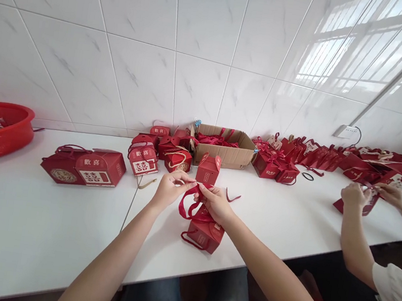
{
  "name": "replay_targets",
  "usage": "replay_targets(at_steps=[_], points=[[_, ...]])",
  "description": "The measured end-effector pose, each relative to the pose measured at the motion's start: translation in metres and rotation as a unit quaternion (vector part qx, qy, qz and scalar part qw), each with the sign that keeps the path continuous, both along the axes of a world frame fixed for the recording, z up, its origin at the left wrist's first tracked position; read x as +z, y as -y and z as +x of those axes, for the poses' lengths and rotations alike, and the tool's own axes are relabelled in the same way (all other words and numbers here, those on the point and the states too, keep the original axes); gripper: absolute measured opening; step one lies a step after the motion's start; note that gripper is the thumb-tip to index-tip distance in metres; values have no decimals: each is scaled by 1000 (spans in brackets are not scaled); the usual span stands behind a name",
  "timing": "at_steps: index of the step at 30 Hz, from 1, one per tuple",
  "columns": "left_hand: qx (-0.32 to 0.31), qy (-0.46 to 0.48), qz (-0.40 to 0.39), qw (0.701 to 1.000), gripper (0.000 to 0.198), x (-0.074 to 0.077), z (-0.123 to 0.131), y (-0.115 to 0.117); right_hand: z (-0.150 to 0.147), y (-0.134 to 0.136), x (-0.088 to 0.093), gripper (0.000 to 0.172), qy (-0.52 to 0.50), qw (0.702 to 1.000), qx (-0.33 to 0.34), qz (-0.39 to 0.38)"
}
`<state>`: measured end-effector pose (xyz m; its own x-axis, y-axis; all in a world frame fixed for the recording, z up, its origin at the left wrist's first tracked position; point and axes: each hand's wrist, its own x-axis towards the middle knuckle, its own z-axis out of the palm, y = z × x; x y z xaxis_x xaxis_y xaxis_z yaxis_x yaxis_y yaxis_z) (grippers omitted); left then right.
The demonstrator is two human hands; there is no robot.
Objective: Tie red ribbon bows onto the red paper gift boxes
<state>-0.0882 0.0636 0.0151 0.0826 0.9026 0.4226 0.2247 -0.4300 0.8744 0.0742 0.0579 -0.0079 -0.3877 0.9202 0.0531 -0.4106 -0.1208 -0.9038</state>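
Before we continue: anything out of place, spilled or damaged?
Nothing looks spilled or damaged. A black ring lies loose on the table, right of the carton, odd among red boxes. A gold strip trails in front of a small box; whether it is attached I can't tell. The ribbon in both hands looks fine.

A red ribbon (182, 209) is hanging in loose loops, its upper part running between the fingertips of the left hand (173, 190) and right hand (216, 205); below, a red box (204, 235) with pale printing is resting on the table (157, 251); a dark red cord (191, 242) is curving from its near end.
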Motion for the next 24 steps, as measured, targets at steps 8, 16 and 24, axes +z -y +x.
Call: replay_targets(at_steps=[8, 16, 24], points=[[26, 10, -75, 997, 31, 13, -26, 6, -1, 1, 0, 26, -3, 1000, -13, 4], [219, -173, -134, 951, 36, 55, -82, 44, -6, 2, -1, 30, 47, 998, -24, 16], [192, -160, -152, 956, 40, 42, -72, 41, -7, 4, 0, 29, 53, 998, -24, 6]])
